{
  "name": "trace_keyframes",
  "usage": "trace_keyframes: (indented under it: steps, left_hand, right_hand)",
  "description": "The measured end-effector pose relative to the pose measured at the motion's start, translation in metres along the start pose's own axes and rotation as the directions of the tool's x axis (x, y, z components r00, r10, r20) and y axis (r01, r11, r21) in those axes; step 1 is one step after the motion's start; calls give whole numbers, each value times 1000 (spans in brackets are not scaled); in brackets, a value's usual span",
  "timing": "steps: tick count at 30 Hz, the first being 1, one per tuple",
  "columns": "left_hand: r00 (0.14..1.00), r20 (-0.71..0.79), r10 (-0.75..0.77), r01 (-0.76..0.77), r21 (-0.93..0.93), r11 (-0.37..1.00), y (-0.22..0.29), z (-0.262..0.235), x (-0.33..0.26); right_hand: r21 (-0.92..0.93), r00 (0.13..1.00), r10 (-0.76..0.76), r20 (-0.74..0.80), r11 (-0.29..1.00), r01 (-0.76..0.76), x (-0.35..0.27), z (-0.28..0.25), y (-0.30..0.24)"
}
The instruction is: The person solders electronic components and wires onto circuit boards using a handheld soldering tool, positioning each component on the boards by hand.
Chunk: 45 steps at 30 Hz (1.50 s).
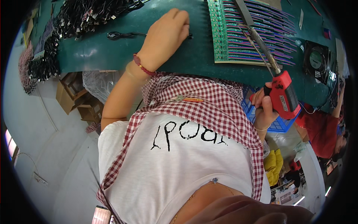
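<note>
Over the green bench my left hand (167, 35) is closed, its fingers curled around a thin black cable (136, 34). A small loop of that cable lies to the left of the wrist, and a short dark end shows past the fingers; the grip itself is mostly hidden. My right hand (264, 106) is wrapped around the red and black handle of a soldering gun (285, 95). Its metal barrel points up and away, crossing a panel of green circuit boards (220, 41). Rows of black, pink and blue wires (261, 37) run rightward from the boards.
Bundles of black cables (87, 18) fill the bench's far left and hang over its edge. A black fan (317, 61) stands at the right. Below are cardboard boxes (76, 93) and a blue crate (279, 125). Another person in red (320, 130) is at the right.
</note>
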<state>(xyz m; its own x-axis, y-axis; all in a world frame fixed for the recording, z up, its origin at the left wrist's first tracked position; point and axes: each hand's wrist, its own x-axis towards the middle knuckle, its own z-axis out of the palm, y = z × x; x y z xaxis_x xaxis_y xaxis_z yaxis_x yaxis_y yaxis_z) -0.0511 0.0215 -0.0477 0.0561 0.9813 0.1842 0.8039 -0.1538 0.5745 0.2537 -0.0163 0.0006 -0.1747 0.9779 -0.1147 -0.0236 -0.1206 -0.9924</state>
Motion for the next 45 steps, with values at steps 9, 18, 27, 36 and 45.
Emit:
trace_keyframes:
  steps: [9, 18, 27, 36, 45]
  left_hand:
    - [855, 508, -104, 518, -847, 119, 65, -14, -4]
    - [769, 629, -115, 635, -772, 20, 88, 0, -19]
    - [835, 503, -222, 549, -738, 393, 89, -9, -28]
    - [854, 502, -138, 489, -681, 545, 93, -11, -16]
    - [860, 493, -133, 454, -619, 641, 71, -8, -25]
  right_hand:
    - [57, 996, -57, 70, 997, 53, 25, 54, -12]
    - [-147, 950, -61, 307, 983, 111, 34, 57, -14]
    - [-319, 981, -19, 193, 944, 81, 25, 60, 9]
    - [-279, 962, -76, 262, 948, 151, 33, 52, -9]
    - [-191, 960, -191, 207, 954, 231, 27, 68, -8]
